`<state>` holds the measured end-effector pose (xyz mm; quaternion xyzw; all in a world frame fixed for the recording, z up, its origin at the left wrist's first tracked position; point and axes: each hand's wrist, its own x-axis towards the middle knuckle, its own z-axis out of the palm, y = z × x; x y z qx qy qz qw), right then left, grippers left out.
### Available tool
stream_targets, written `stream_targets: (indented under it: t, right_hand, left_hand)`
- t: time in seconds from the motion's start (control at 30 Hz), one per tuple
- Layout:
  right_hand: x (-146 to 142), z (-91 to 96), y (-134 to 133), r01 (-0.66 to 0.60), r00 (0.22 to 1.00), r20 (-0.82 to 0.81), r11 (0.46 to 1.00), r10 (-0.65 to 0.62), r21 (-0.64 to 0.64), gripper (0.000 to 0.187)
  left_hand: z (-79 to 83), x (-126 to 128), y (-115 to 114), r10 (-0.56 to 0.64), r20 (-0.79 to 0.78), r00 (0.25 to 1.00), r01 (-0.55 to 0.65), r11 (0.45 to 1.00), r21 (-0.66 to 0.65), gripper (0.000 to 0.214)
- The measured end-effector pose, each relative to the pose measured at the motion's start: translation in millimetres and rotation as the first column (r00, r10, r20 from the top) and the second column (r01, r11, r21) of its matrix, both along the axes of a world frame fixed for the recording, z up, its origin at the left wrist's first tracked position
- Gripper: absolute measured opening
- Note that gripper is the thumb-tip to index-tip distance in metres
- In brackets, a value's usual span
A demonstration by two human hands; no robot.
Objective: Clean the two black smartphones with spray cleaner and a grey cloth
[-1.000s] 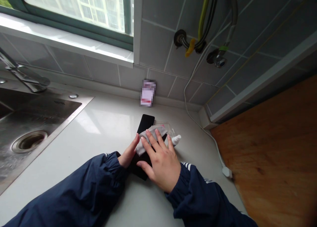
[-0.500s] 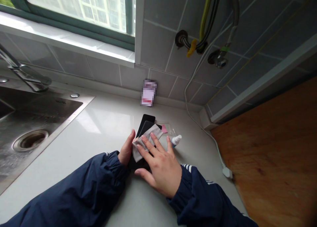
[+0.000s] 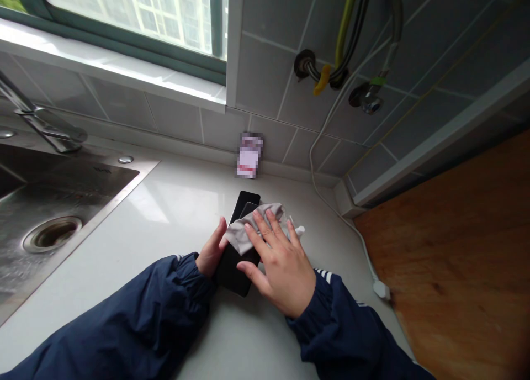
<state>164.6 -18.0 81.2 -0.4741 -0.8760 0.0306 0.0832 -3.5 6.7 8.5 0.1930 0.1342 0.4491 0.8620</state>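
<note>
My left hand (image 3: 212,249) grips a black smartphone (image 3: 234,275) by its left side, thumb stretched along the edge and the other fingers hidden under it. Across the phone's screen lies a grey cloth (image 3: 244,233) with zigzag edges. My right hand (image 3: 285,264) rests on this cloth, fingers stretched out and spread, pressing it flat rather than gripping. Beyond the held phone, a second black phone-like slab (image 3: 245,199) shows its upper end on the counter. A small bottle with a white top (image 3: 301,230) is mostly hidden behind my right fingers.
At the left is a steel sink (image 3: 136,173) with a faucet (image 3: 53,128). A pixelated upright item (image 3: 249,154) leans on the tiled wall. A white cable (image 3: 323,198) runs down to a plug (image 3: 381,289) beside a wooden panel (image 3: 447,247) on the right.
My right hand has slid up and to the right with the cloth, baring the lower part of the held phone. The cloth now covers the pink piece and hides more of the bottle. My left hand stays put.
</note>
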Motion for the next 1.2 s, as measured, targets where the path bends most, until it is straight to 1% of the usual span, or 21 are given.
stream_targets:
  t: [0.2, 0.3, 0.4, 0.53, 0.67, 0.73, 0.8, 0.87, 1.07, 1.13, 1.2]
  right_hand:
    - [0.0, -0.9, 0.8, 0.035, 0.999, 0.014, 0.999, -0.035, 0.017, 0.075]
    - [-0.6, -0.9, -1.3, 0.035, 0.999, 0.005, 0.999, -0.035, 0.014, 0.072]
    - [-1.0, -0.1, -3.2, 0.007, 1.0, -0.016, 1.0, -0.007, 0.007, 0.068]
    - [-0.3, 0.7, -2.0, -0.059, 0.998, -0.013, 0.998, 0.059, -0.03, 0.065]
    - [3.2, 6.2, 0.7, -0.128, 0.992, -0.021, 0.987, 0.126, -0.103, 0.066]
    - [5.9, 12.9, 0.4, -0.197, 0.98, -0.033, 0.968, 0.194, -0.154, 0.068]
    - [8.7, 20.5, -1.0, -0.282, 0.959, -0.047, 0.938, 0.279, -0.202, 0.066]
    - [10.8, 26.2, -2.3, -0.343, 0.939, -0.064, 0.91, 0.337, -0.235, 0.065]
    - [15.2, 27.4, 3.4, -0.434, 0.898, -0.081, 0.844, 0.432, -0.316, 0.066]
    - [17.5, 28.2, 6.4, -0.455, 0.887, -0.09, 0.824, 0.453, -0.339, 0.065]
    - [20.0, 30.1, 8.1, -0.466, 0.881, -0.093, 0.815, 0.464, -0.346, 0.062]
  left_hand:
    - [3.5, -2.7, -1.0, -0.037, -0.041, 0.998, 0.037, 0.999, -0.001, 0.084]
    - [4.5, -5.1, 2.0, -0.043, -0.034, 0.998, 0.044, 0.999, 0.018, 0.085]
    - [1.5, -7.6, 4.8, -0.061, -0.021, 0.998, 0.061, 0.998, 0.013, 0.087]
    - [-3.5, -11.2, 6.6, -0.119, -0.023, 0.993, 0.117, 0.99, -0.08, 0.097]
    - [-0.7, -13.5, 6.9, -0.076, -0.021, 0.997, 0.072, 0.983, -0.171, 0.098]
    - [1.9, -14.7, 7.0, -0.073, -0.012, 0.997, 0.069, 0.979, -0.191, 0.097]
    - [3.5, -16.1, 6.9, -0.081, 0.007, 0.997, 0.081, 0.977, -0.195, 0.097]
    - [3.9, -17.2, 6.5, -0.084, 0.034, 0.996, 0.089, 0.977, -0.191, 0.097]
    - [4.9, -15.8, 5.1, -0.153, 0.165, 0.974, 0.184, 0.962, -0.199, 0.097]
    - [6.4, -14.9, 5.1, -0.148, 0.152, 0.977, 0.18, 0.957, -0.226, 0.096]
    - [8.0, -14.6, 4.9, -0.135, 0.128, 0.982, 0.164, 0.955, -0.249, 0.096]
